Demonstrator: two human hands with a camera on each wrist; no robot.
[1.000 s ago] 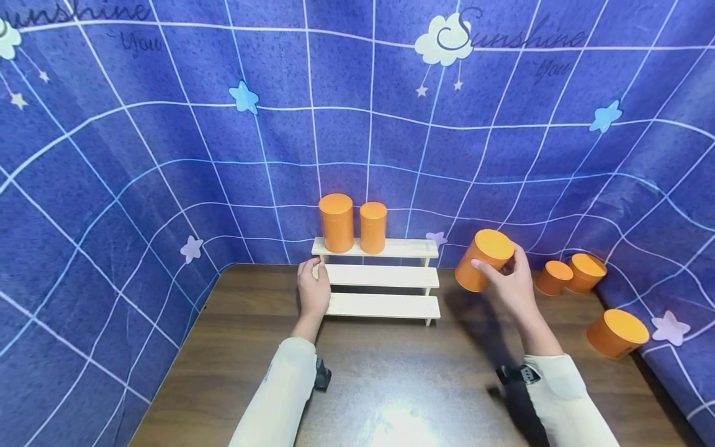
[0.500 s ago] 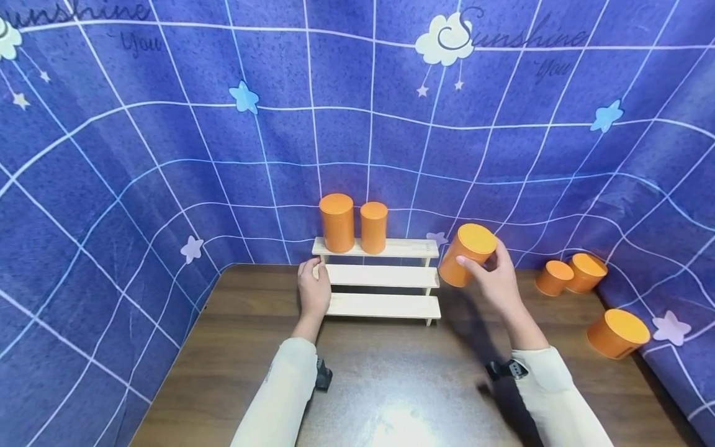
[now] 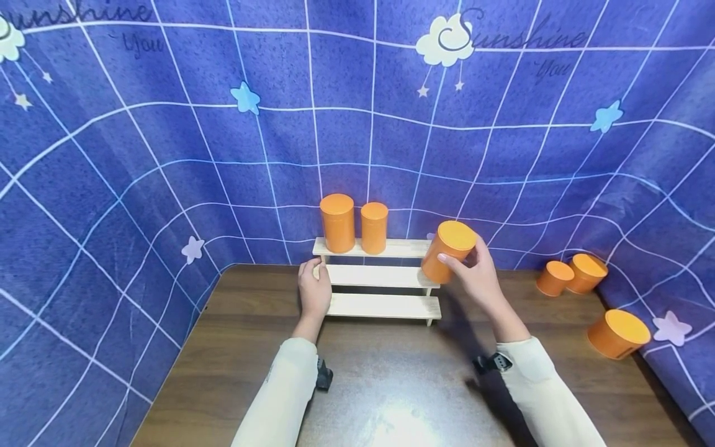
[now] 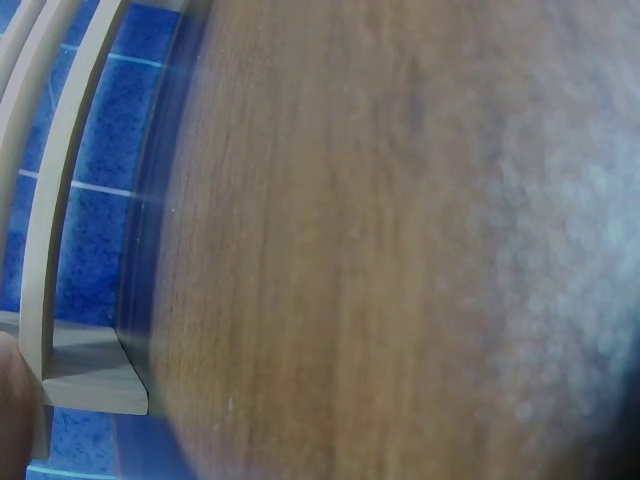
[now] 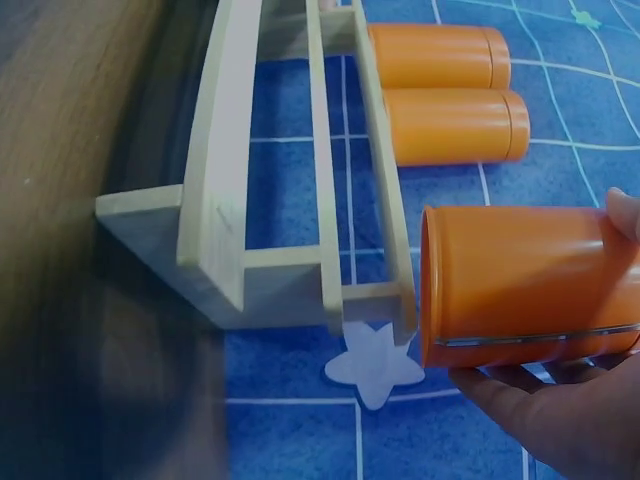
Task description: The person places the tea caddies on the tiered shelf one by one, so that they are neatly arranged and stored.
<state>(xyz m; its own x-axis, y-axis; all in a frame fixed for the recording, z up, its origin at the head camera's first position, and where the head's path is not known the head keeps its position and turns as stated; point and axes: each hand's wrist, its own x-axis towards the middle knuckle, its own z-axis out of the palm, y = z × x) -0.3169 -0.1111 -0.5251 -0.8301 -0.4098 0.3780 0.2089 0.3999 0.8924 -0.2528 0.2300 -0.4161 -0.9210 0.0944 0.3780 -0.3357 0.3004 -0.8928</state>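
Note:
My right hand (image 3: pixel 475 276) grips a wide orange canister (image 3: pixel 448 251) (image 5: pixel 520 285), held in the air at the right end of a pale wooden three-step rack (image 3: pixel 380 276) (image 5: pixel 300 170), level with its top step. Two taller orange canisters (image 3: pixel 337 222) (image 3: pixel 373 227) stand upright on the left part of the top step (image 3: pixel 402 248); the right wrist view shows the same two canisters (image 5: pixel 440 55) (image 5: pixel 455 125). My left hand (image 3: pixel 314 290) holds the rack's left end, thumb up by the middle step. In the left wrist view only a fingertip (image 4: pixel 12 405), the rack's edge (image 4: pixel 60 240) and the tabletop show.
The rack stands at the back of a dark wooden table (image 3: pixel 391 379), against a blue grid-patterned cloth (image 3: pixel 167 143). Two small orange canisters (image 3: pixel 554 277) (image 3: pixel 585 272) sit at the back right, and a wide one (image 3: pixel 617 333) lies tilted near the right edge.
My right hand has carried the wide orange canister leftward and slightly up, from beside the small canisters to the rack's right end. My left hand has stayed on the rack.

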